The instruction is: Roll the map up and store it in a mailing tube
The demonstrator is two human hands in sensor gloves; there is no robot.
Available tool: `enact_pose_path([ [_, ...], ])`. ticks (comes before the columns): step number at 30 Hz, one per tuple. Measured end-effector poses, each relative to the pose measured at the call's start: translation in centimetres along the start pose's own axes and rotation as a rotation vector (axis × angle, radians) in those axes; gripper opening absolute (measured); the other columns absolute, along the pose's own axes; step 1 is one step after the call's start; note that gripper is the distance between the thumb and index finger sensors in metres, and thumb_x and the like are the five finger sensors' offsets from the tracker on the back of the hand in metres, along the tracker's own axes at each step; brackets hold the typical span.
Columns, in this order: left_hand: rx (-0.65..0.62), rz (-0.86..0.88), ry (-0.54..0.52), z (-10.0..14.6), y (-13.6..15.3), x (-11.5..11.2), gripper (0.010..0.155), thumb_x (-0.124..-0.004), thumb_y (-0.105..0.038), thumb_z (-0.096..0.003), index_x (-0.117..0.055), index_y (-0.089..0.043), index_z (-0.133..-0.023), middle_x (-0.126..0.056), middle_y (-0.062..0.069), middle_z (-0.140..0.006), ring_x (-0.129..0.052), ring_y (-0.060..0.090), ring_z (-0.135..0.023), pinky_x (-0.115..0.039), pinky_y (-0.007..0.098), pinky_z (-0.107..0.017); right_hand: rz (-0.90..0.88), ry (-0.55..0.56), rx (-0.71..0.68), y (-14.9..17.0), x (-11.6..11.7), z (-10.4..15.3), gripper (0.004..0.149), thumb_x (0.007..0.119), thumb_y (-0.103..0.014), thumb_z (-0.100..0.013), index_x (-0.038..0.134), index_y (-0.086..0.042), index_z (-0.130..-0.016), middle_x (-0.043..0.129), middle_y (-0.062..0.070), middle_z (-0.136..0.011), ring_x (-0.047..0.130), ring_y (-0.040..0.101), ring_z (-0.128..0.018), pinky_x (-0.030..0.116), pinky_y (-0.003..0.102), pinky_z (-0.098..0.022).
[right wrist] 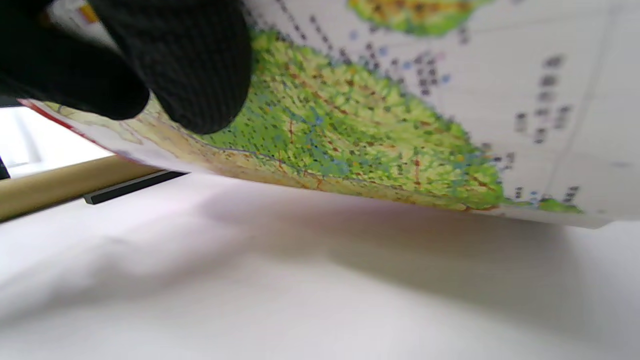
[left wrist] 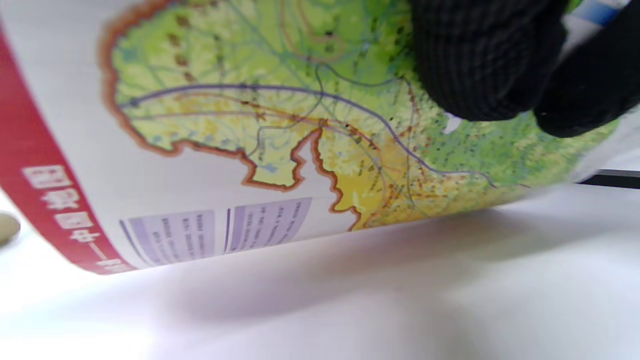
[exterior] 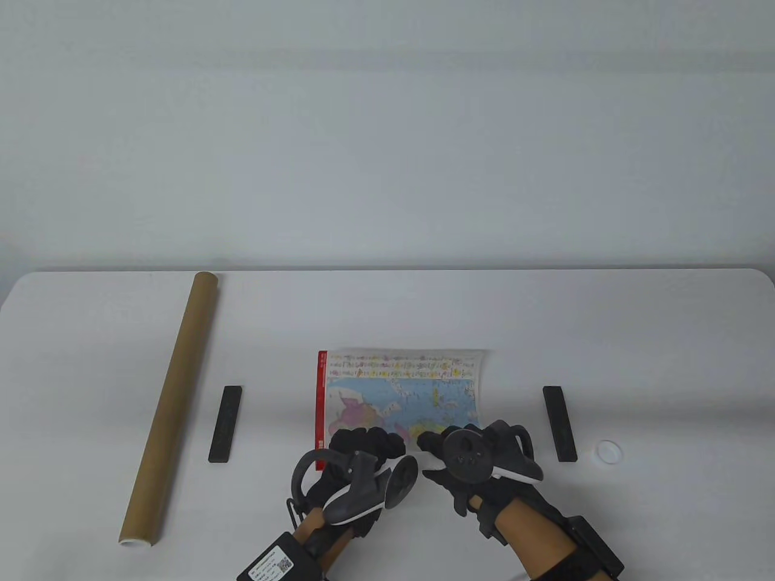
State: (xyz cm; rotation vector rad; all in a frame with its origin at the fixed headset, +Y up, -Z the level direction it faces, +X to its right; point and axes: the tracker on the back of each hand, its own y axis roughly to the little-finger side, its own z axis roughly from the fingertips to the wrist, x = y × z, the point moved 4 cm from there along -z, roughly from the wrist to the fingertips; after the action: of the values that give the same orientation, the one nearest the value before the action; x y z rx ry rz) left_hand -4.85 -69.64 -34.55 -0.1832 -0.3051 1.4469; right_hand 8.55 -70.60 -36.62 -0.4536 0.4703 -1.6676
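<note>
Nearest the person, both hands are on the near edge of the map (exterior: 396,390), which serves as the reference for everything else here. The left hand (exterior: 363,448) holds the near-left part of that edge and the right hand (exterior: 448,451) the near-right part, each with gloved fingers (left wrist: 480,60) curled over the paper; in the wrist views the fingers (right wrist: 195,65) lie on the printed face and the edge is lifted off the table (exterior: 636,339), casting a shadow beneath, though the thumbs underneath are hidden. The rest of the map lies flat, extending away from the hands, its red margin along the left side. To the left of the map lies a black bar (exterior: 225,423), and further left the mailing tube (exterior: 172,405), stretching from near to far, with its open end towards the person. To the right of the map sits a second black bar (exterior: 559,423), and beyond it a small white cap (exterior: 608,451). The roll looks barely begun. The risks from here, as I judge them: uneven hand speed would make the roll cone out and skew; pressing too hard at the first turn could crease the paper; a loose roll may prove too wide for the tube mouth or spring open when released.
</note>
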Motion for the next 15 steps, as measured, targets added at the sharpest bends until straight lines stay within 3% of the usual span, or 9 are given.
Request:
enact_pose_path([
  [8,0.072,0.329,0.22,-0.9,2.4,-1.7,0.051,-0.084,-0.063,-0.0345,-0.086,-0.037,-0.078,-0.093,-0.008,-0.059,-0.102,0.012,-0.048,-0.082,0.037,-0.058,0.256,0.145,-0.087,-2.7,-1.6,1.0,0.069,0.09,-0.039,-0.048,0.066,-0.013,-0.108,0.068,0.014,-0.093,0.075,0.045,-0.081,0.056,0.069,-0.064],
  [12,0.069,0.448,0.283,-1.0,2.9,-2.4,0.05,-0.086,-0.062,-0.0346,-0.089,-0.036,-0.077,-0.094,-0.006,-0.059,-0.101,0.015,-0.049,-0.081,0.038,-0.059,0.324,0.162,-0.095,-3.2,-1.6,1.0,0.063,0.089,-0.041,-0.048,0.073,-0.015,-0.103,0.075,0.011,-0.086,0.083,0.038,-0.071,0.063,0.064,-0.062],
  [15,0.061,0.356,0.219,-0.8,2.4,-1.9,0.05,-0.086,-0.063,-0.0344,-0.09,-0.036,-0.077,-0.094,-0.006,-0.062,-0.101,0.017,-0.054,-0.079,0.04,-0.062,0.284,0.129,-0.069,-2.8,-1.2,0.6,0.056,0.088,-0.04,-0.048,0.08,-0.014,-0.097,0.082,0.009,-0.077,0.089,0.034,-0.06,0.071,0.06,-0.056],
])
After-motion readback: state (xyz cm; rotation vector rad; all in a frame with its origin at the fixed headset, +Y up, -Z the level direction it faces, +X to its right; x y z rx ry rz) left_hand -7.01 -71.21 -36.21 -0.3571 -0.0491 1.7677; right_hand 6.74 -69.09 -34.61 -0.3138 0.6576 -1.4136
